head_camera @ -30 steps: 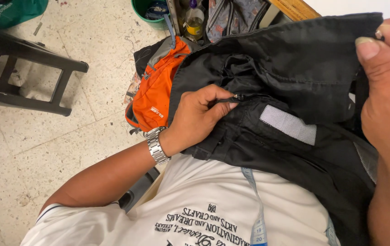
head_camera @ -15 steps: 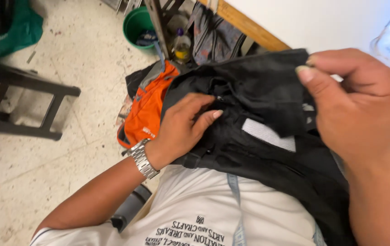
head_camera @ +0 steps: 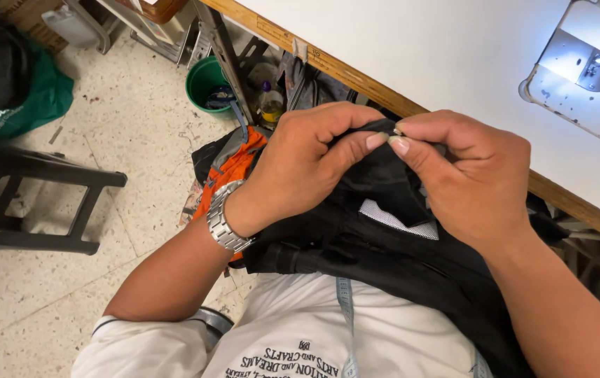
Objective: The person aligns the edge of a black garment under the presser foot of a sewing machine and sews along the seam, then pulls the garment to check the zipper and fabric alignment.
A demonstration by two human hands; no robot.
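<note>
White table (head_camera: 412, 63) nearer now; both hands (head_camera: 384, 161) pinch black garment (head_camera: 384, 252).

Black garment (head_camera: 391, 245), bunched in lap below table edge; top fold pinched up; grey mesh patch showing.

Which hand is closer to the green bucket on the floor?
Left. The left hand pinches the black garment just right of the green bucket; the right hand is farther, beyond it.
</note>
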